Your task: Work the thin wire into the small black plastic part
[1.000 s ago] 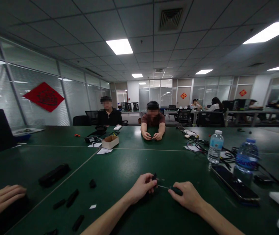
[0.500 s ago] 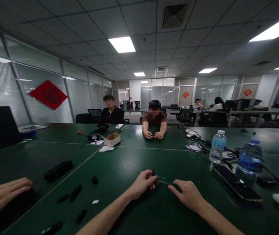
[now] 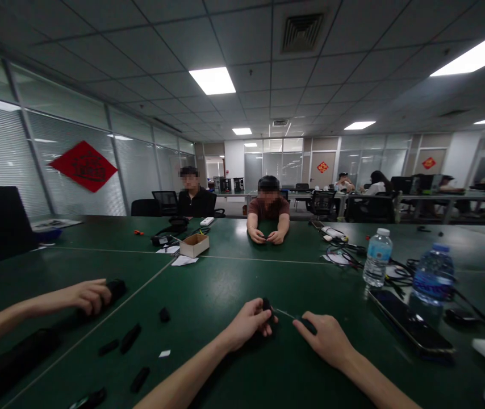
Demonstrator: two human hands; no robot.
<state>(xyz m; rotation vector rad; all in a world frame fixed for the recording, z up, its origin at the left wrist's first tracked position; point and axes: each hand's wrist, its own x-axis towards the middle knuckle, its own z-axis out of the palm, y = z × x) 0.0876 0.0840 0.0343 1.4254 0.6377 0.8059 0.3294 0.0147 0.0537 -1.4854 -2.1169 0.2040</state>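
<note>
Off to the left, a neighbour's hand (image 3: 89,296) grips a black block (image 3: 117,288), with black pieces (image 3: 130,338) lying on the green table (image 3: 225,272) — then my left hand (image 3: 246,325) pinches a small black piece (image 3: 267,307) between thumb and fingers, a thin wire (image 3: 287,313) running across to a black nub (image 3: 308,325) that my right hand (image 3: 326,341) presses under its fingertips. Further right lie a phone (image 3: 410,326) and a water bottle (image 3: 377,258).

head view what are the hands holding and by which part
A thin wire with small black ends: the left hand grips one, the right hand the other.
</note>
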